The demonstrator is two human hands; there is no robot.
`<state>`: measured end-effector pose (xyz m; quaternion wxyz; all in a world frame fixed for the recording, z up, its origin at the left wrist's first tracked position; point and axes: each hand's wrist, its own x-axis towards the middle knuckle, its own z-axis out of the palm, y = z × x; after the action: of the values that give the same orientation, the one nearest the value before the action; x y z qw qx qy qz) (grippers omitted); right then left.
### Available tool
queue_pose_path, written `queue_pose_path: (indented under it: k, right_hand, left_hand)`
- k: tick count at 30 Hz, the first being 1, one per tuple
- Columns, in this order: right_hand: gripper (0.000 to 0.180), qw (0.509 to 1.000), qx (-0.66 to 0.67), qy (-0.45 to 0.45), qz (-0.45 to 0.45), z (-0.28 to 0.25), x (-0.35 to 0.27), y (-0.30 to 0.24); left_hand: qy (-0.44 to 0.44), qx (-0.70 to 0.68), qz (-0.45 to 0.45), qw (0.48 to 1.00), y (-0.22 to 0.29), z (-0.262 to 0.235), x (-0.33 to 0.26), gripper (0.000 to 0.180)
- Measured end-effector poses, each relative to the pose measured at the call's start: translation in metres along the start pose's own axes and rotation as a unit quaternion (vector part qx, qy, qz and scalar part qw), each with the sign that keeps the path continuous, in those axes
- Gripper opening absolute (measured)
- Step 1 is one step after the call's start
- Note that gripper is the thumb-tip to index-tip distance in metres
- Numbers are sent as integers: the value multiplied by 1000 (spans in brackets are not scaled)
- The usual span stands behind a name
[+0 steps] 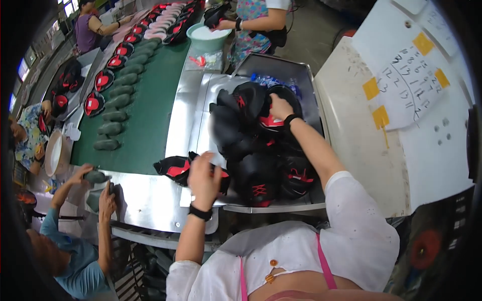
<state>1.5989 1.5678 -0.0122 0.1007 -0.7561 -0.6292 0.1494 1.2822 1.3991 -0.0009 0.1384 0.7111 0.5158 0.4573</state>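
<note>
A factory line runs away from the viewer: a green conveyor belt (pixel 150 100) carries a row of dark green shoe lasts (pixel 120 90) and, beside them, black-and-red shoe uppers (pixel 105 79), with a steel work surface (pixel 150 198) at its near end. On the right a metal tray (pixel 281 65) holds a heap of black-and-red uppers (pixel 251 145) (they lie jumbled, overlapping one another).

The person's left hand (pixel 203 178) closes its fingers on one black-and-red upper (pixel 173 168) lying on the steel surface at the heap's left edge. The right hand (pixel 279 107) reaches over the heap and grips another upper (pixel 271 122) near the far side of the pile.

To the lower left, a co-worker in a blue shirt (pixel 80 266) holds a green last (pixel 95 176) at the table's edge. Across the belt's far end another worker stands by a pale green basin (pixel 207 36). A white machine housing (pixel 361 145) with taped paper notes stands to the right.
</note>
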Motion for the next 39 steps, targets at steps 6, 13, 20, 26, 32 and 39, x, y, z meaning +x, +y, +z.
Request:
queue_pose_path:
  k: [6, 13, 20, 26, 32, 39]
  right_hand:
    - [25, 977, 16, 172, -127, -3, 7, 11]
    - [17, 984, -60, 36, -163, -25, -100, -33]
    - [22, 985, -118, 51, -118, 3, -93, 22]
    - [22, 987, -54, 25, -152, -27, -165, -29]
    - [23, 921, 358, -93, -124, -63, -317, -29]
    - [50, 861, 485, 96, -123, -22, -489, -8]
  left_hand:
    - [-155, 172, -296, 927, -132, -66, -53, 84]
    - [-114, 27, -82, 990, -148, 36, -22, 29]
    - [-217, -37, -74, 973, -148, 94, 67, 65]
    - [-118, 12, -84, 989, -195, 56, -5, 55]
    - [-31, -623, -195, 757, -14, -18, 15, 23]
    - [-210, -699, -106, 675, 186, -1, -124, 19]
